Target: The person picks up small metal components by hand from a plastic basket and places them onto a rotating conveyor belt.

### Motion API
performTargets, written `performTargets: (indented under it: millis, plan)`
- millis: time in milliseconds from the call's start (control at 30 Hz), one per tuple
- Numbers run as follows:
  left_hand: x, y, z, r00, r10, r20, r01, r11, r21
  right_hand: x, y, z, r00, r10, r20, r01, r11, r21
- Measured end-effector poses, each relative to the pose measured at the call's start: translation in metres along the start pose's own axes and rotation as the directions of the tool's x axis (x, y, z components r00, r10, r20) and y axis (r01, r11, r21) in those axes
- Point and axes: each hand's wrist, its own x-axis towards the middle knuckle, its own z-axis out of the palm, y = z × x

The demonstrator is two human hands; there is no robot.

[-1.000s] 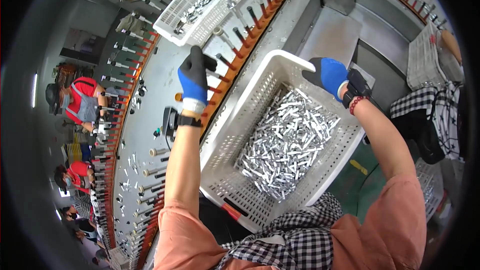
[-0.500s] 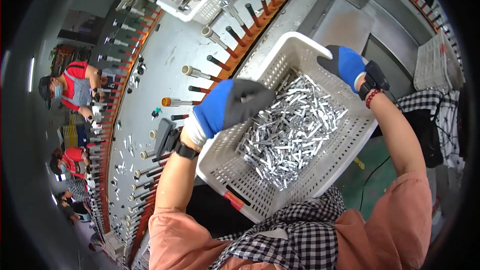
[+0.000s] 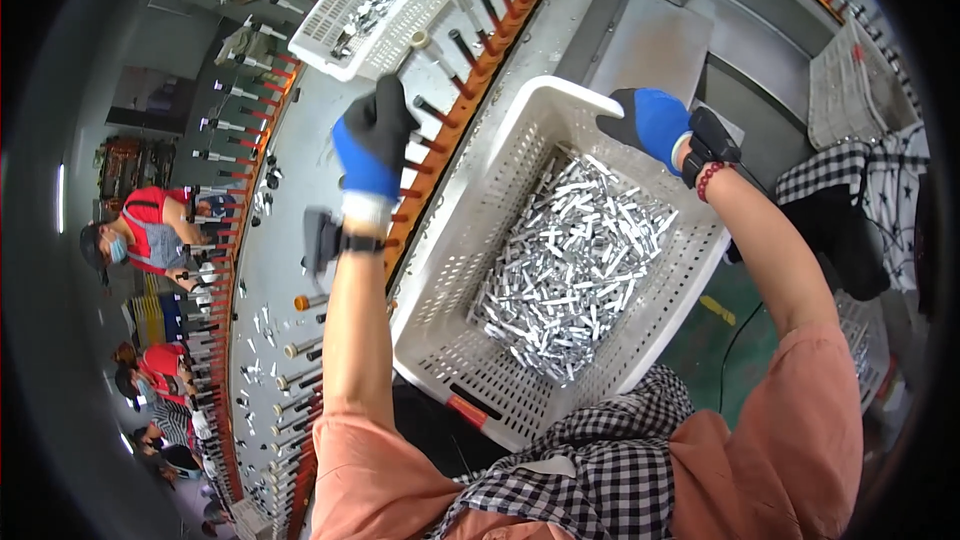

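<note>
**One hand on a loaded crate**

My right hand gripped the far rim of the white perforated crate, which sat tilted against the edge of the grey counter, heaped with small silver metal parts. My left hand hovered above the row of upright pegs, fingers curled; I could not tell whether it held a part. Held on one side only, the crate could have tipped and spilled.

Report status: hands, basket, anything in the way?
Left hand raised over the pegs, closed. Right hand grips basket rim. Metal parts inside. Nothing blocking.
</note>
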Motion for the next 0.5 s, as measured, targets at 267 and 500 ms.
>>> performTargets:
  millis: [267,500]
  plan:
    - [-0.017,-0.004,-0.006,0.870,0.436,0.229,-0.395,0.895,-0.205,0.001,0.006,-0.001,1.000,0.001,-0.008,-0.001,1.000,0.015]
    - [0.108,0.000,0.023,0.978,-0.207,-0.025,0.106,0.595,-0.797,0.005,0.007,0.002,0.999,-0.040,-0.020,0.039,0.999,-0.029]
